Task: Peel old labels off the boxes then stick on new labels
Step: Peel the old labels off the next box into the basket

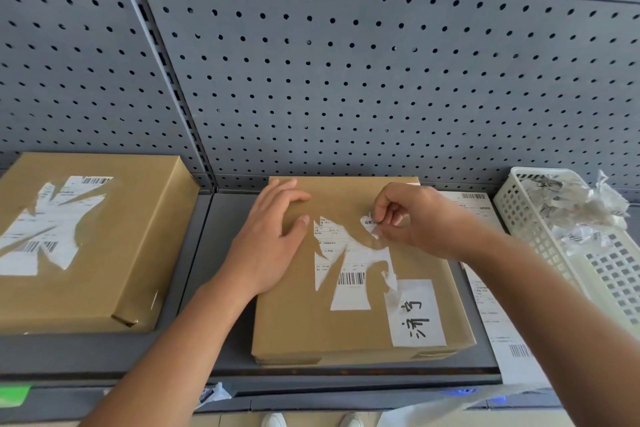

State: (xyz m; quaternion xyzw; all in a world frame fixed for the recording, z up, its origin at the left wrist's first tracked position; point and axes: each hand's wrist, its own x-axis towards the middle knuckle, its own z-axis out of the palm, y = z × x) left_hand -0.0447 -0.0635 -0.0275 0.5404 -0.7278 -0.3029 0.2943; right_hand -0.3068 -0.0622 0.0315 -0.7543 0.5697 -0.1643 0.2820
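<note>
A brown cardboard box lies flat on the grey shelf in front of me. On its top is a torn old white label with a barcode, and a white label with handwritten black characters at its near right. My left hand lies flat on the box's left part, fingers spread. My right hand pinches a small lifted scrap of the old label between thumb and fingers. A second brown box at the left carries another torn label.
A white perforated plastic basket at the right holds crumpled label scraps. A printed label sheet lies between box and basket. A grey pegboard wall rises behind the shelf. The shelf's front edge runs below the box.
</note>
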